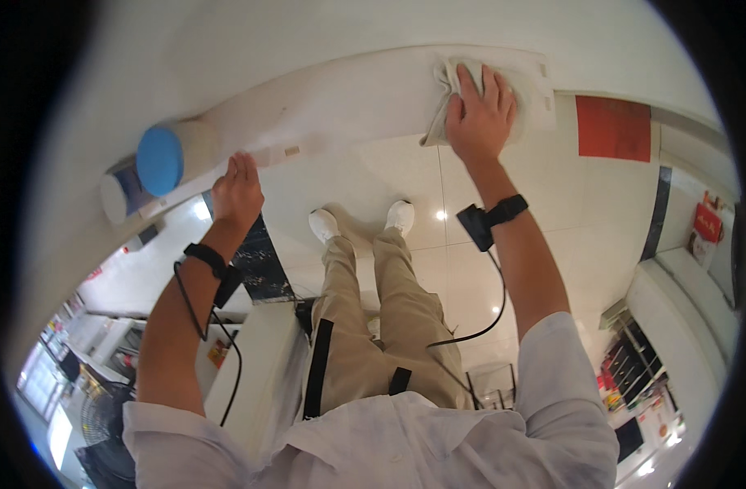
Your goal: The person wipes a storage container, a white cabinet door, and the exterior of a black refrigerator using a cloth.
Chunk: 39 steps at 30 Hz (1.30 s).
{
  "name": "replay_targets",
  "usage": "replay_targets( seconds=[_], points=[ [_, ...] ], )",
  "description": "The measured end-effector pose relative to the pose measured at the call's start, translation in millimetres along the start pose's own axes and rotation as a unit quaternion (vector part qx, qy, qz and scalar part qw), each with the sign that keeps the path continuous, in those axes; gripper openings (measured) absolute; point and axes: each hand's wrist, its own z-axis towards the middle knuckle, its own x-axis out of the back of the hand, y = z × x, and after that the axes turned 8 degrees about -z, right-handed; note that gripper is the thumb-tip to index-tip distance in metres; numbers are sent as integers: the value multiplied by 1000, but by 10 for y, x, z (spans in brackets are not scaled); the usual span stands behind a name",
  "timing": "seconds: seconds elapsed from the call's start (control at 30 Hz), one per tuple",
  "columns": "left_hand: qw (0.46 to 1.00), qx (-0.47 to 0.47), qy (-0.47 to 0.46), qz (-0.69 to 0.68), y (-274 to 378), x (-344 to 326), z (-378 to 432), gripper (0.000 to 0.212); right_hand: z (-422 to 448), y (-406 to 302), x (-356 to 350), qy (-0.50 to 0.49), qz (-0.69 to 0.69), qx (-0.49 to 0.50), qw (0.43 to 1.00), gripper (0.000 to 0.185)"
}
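My right hand point(481, 119) lies with spread fingers on a crumpled pale cloth point(441, 122), pressing it on the right end of a long white shelf point(360, 91). My left hand point(238, 186) is at the shelf's front edge, fingers extended and close together, with nothing visible in it; whether it touches the edge is hard to tell. Left of it on the shelf, a container with a blue lid point(160, 161) stands beside a smaller white and dark blue container point(123, 192). Each wrist wears a black strap with a small device and a cable.
Pale floor tiles point(470, 183) with a dark marbled strip point(260, 260) lie below the shelf. A red sheet point(613, 128) is at the right. A white cabinet point(256, 354) stands beside my legs at the lower left, and a black fan point(107, 415) is behind it.
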Motion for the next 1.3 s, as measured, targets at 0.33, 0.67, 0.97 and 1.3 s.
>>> replay_targets(
  seconds=[0.33, 0.67, 0.97, 1.3],
  points=[
    [1000, 7, 4, 29, 103, 86, 80, 43, -126, -917, 217, -72, 150, 209, 964, 41],
    [997, 37, 59, 12, 300, 111, 164, 40, 109, -964, 83, -78, 48, 215, 972, 44],
    [994, 19, 103, -9, 178, 144, 96, 36, 343, -1284, 212, -29, 86, 302, 949, 48],
    [916, -55, 381, -110, 2, -47, 239, 22, 398, -1300, 208, 31, -1, 301, 953, 43]
  ],
)
